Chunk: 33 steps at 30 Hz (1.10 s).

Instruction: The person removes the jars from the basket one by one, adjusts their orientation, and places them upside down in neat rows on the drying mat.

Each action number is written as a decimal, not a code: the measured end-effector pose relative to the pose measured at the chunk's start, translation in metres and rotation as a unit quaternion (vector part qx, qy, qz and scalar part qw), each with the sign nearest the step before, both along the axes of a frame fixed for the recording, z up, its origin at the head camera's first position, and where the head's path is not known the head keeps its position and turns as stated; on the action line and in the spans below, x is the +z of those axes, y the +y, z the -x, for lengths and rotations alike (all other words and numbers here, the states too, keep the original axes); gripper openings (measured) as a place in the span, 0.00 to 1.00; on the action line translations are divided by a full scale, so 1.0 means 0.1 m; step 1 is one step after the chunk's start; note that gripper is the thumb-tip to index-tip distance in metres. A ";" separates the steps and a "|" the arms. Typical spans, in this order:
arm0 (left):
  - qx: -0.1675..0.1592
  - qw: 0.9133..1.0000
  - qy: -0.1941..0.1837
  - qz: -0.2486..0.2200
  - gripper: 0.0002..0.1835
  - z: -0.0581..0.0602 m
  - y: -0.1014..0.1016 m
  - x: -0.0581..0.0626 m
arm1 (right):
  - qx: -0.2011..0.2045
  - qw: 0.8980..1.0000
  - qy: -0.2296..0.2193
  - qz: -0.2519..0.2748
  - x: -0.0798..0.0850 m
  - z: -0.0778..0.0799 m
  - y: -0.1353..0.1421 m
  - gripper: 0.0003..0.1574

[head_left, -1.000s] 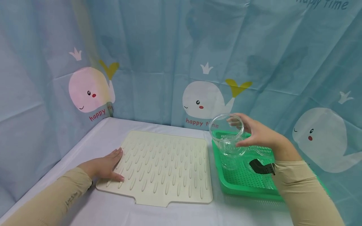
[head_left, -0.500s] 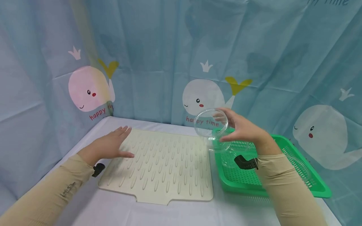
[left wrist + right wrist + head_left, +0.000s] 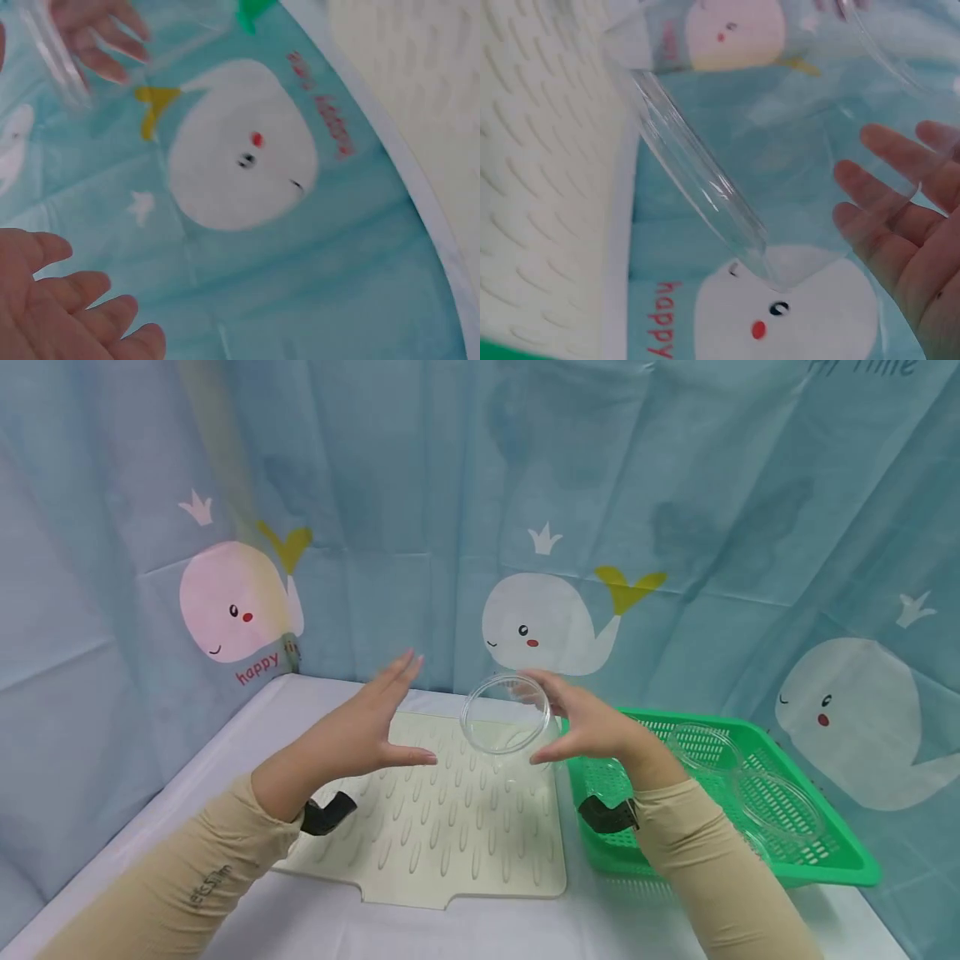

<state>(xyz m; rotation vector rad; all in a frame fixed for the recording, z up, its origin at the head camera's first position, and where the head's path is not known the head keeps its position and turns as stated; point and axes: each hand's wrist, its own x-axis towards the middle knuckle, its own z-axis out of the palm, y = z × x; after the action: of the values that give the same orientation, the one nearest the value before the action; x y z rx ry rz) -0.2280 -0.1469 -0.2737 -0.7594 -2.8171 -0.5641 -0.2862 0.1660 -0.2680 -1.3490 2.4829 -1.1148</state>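
In the head view my right hand point(image 3: 588, 722) holds a clear plastic cup point(image 3: 504, 751), thumb on the near side and fingers behind it. The cup hangs over the right part of a cream ridged mat point(image 3: 465, 827), its wide rim tilted toward the camera. Up close in the right wrist view, the fingers point(image 3: 874, 195) show through the transparent wall. My left hand point(image 3: 345, 735) hovers over the mat's left side, thumb spread and fingers straight, with a gap between it and the cup. In the left wrist view the left hand point(image 3: 67, 307) holds nothing.
To the right stands a green slotted basket point(image 3: 840, 870) with several clear containers point(image 3: 776, 803) lying in it, partly hidden by my right forearm. A whale-print curtain point(image 3: 390, 527) hangs behind and beside the white tabletop point(image 3: 502, 935).
My right hand has carried the cup leftward from above the basket to above the mat. My left hand has lifted off the mat's left edge and moved right toward the cup.
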 end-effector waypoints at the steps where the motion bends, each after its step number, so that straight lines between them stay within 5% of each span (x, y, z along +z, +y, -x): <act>1: -0.014 1.000 0.003 -0.004 0.64 -0.04 0.05 0.01 | 0.002 1.000 0.000 -0.006 -0.03 -0.01 -0.03 0.62; 10: -0.117 0.992 0.038 0.009 0.62 -0.26 0.42 -0.03 | 0.020 0.997 -0.002 -0.078 -0.18 -0.18 -0.24 0.59; 16: -0.112 0.992 0.044 0.040 0.59 -0.29 0.51 -0.08 | 0.017 0.994 -0.010 -0.103 -0.21 -0.24 -0.27 0.58; 25: -0.121 0.992 0.026 0.007 0.56 -0.27 0.54 -0.23 | 0.012 0.989 -0.001 -0.146 -0.26 -0.26 -0.27 0.59; 33: -0.104 0.994 0.045 0.003 0.55 -0.27 0.56 -0.23 | 0.017 0.989 0.013 -0.148 -0.23 -0.26 -0.26 0.60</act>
<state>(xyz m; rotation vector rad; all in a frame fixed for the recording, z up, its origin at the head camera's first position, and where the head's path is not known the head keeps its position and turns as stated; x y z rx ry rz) -0.2006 -0.0913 -0.2971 -1.0607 -2.6756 -0.5380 -0.2601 0.1403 -0.2915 -1.3178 2.5082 -0.6898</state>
